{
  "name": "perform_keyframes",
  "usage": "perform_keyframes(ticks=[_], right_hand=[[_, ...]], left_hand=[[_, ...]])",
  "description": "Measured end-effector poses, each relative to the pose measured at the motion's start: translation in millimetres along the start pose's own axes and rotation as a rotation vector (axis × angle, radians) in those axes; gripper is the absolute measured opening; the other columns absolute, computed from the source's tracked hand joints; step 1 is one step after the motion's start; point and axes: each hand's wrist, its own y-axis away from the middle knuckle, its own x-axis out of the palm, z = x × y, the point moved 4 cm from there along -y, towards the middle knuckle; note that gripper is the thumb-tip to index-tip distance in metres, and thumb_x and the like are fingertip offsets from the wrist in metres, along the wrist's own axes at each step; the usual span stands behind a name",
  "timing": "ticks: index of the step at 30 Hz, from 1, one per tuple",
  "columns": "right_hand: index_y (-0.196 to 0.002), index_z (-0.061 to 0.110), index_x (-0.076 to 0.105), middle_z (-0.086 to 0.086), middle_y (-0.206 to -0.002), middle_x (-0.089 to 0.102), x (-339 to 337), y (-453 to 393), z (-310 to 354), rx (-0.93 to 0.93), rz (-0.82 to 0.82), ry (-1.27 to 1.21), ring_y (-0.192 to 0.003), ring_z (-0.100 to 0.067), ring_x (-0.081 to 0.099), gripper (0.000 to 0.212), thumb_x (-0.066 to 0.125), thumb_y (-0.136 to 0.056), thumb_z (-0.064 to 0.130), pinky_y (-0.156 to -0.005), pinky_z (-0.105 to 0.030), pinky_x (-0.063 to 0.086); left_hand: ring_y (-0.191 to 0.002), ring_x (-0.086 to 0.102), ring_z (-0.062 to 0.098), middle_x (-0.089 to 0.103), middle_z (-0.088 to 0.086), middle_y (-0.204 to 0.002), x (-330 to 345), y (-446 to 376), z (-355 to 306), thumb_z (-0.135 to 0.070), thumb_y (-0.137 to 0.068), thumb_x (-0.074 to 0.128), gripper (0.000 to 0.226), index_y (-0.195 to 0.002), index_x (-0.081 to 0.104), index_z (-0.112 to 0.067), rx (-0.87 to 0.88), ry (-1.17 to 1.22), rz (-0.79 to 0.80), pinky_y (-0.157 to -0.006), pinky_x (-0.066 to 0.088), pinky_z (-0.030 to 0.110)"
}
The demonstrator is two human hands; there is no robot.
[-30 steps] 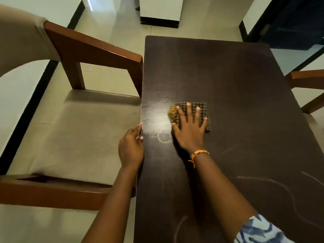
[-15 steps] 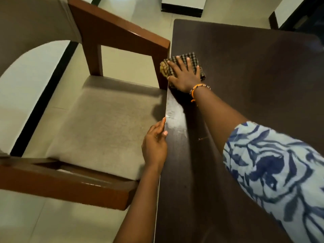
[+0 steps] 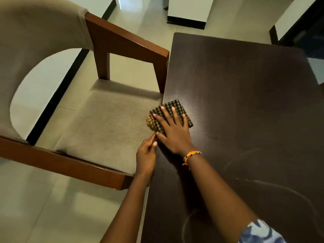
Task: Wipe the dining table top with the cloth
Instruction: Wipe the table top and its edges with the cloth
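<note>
A folded checked cloth [image 3: 177,106], dark with a yellow edge, lies on the left edge of the dark brown dining table [image 3: 245,106] and hangs slightly over it. My right hand [image 3: 172,129] presses flat on the cloth with fingers spread; an orange bracelet is on that wrist. My left hand [image 3: 146,155] rests against the table's left edge just below the cloth, fingers loosely curled, its fingertips close to my right thumb. Faint white smear lines [image 3: 273,183] show on the near right part of the table top.
A wooden armchair [image 3: 112,123] with a beige seat stands tight against the table's left side, its armrest [image 3: 126,43] touching the edge. Pale tiled floor [image 3: 40,216] lies around it. A white cabinet base [image 3: 186,23] stands beyond the table's far end.
My right hand has drawn the cloth back toward me along the table's left edge, from beside the chair's armrest to just ahead of my left hand. My left hand stayed on the edge.
</note>
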Motion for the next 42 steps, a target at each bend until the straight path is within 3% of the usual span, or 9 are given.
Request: perform_keyframes(ticks=[4,11,15,19,25,28,32,38,42], right_hand=[[-0.148,0.038,0.013,0.007,-0.159,-0.001,-3,8,-14,0.053,-0.040,-0.010,-0.146,-0.020,-0.010,0.060,0.039,-0.093,0.045,-0.114,-0.047,-0.008],[-0.148,0.035,0.016,0.004,-0.160,0.002,-25,58,-111,0.380,-0.154,-0.001,-0.146,-0.025,-0.010,0.065,0.029,-0.086,0.049,-0.114,-0.050,-0.008],[-0.149,0.020,0.022,-0.001,-0.160,0.004,-32,75,-131,0.482,-0.235,-0.002,-0.146,-0.025,-0.007,0.066,0.032,-0.087,0.041,-0.116,-0.046,-0.008],[-0.150,0.017,0.017,-0.001,-0.160,0.003,-23,63,-98,0.454,-0.214,-0.019,-0.147,-0.022,-0.004,0.063,0.042,-0.094,0.032,-0.117,-0.044,-0.003],[-0.150,0.021,0.015,0.003,-0.160,0.001,5,27,9,0.126,-0.101,-0.037,-0.146,-0.019,-0.007,0.063,0.040,-0.094,0.032,-0.116,-0.043,-0.008],[-0.149,0.022,0.020,0.005,-0.159,0.006,10,33,20,-0.054,-0.050,-0.022,-0.147,-0.017,-0.004,0.059,0.040,-0.094,0.032,-0.116,-0.040,-0.007],[-0.148,0.026,0.021,0.007,-0.158,0.011,0,50,-24,-0.043,-0.048,-0.005,-0.146,-0.016,0.003,0.063,0.029,-0.088,0.040,-0.116,-0.038,-0.004],[-0.149,0.025,0.019,0.005,-0.159,0.009,-28,99,-139,0.322,-0.139,-0.008,-0.147,-0.021,-0.002,0.062,0.033,-0.089,0.039,-0.117,-0.044,0.003],[-0.148,0.017,0.021,-0.002,-0.159,0.012,-36,114,-161,0.495,-0.203,0.009,-0.146,-0.025,-0.001,0.060,0.040,-0.094,0.034,-0.117,-0.045,0.001]], left_hand=[[-0.109,0.050,0.003,0.056,-0.007,-0.118,-2,3,-3,-0.008,-0.094,0.047,0.036,-0.129,0.053,-0.012,-0.015,-0.081,0.011,-0.075,0.040,-0.004],[-0.124,0.050,0.016,0.057,0.006,-0.131,-7,0,0,-0.003,-0.090,0.053,0.038,-0.127,0.055,-0.012,-0.102,-0.029,0.043,-0.104,0.041,0.027],[-0.104,0.057,0.008,0.062,0.005,-0.120,-8,4,0,0.002,-0.087,0.057,0.035,-0.121,0.059,-0.004,-0.234,0.178,-0.027,-0.072,0.049,0.003],[-0.098,0.057,0.010,0.062,0.009,-0.118,-5,7,0,0.003,-0.087,0.056,0.035,-0.122,0.058,0.001,-0.305,0.281,-0.048,-0.062,0.048,0.000],[-0.073,0.056,0.003,0.061,0.008,-0.100,-3,6,-8,0.006,-0.086,0.055,0.030,-0.116,0.060,0.004,-0.383,0.258,-0.129,-0.050,0.046,0.001],[-0.077,0.059,0.006,0.064,0.004,-0.100,0,6,-6,0.006,-0.085,0.055,0.030,-0.111,0.063,-0.007,-0.412,0.181,-0.166,-0.064,0.053,0.014],[-0.116,0.053,0.024,0.059,0.000,-0.124,-1,12,-12,-0.019,-0.086,0.061,0.031,-0.116,0.059,-0.024,-0.243,-0.405,-0.129,-0.104,0.039,0.046],[-0.128,0.037,0.030,0.045,0.008,-0.135,9,26,-28,-0.032,-0.084,0.063,0.054,-0.133,0.046,-0.018,-0.065,-0.789,-0.106,-0.112,0.022,0.045],[-0.134,0.022,0.029,0.032,0.007,-0.141,29,41,-35,-0.036,-0.083,0.062,0.070,-0.142,0.030,-0.017,0.113,-0.895,-0.072,-0.117,0.008,0.048]])
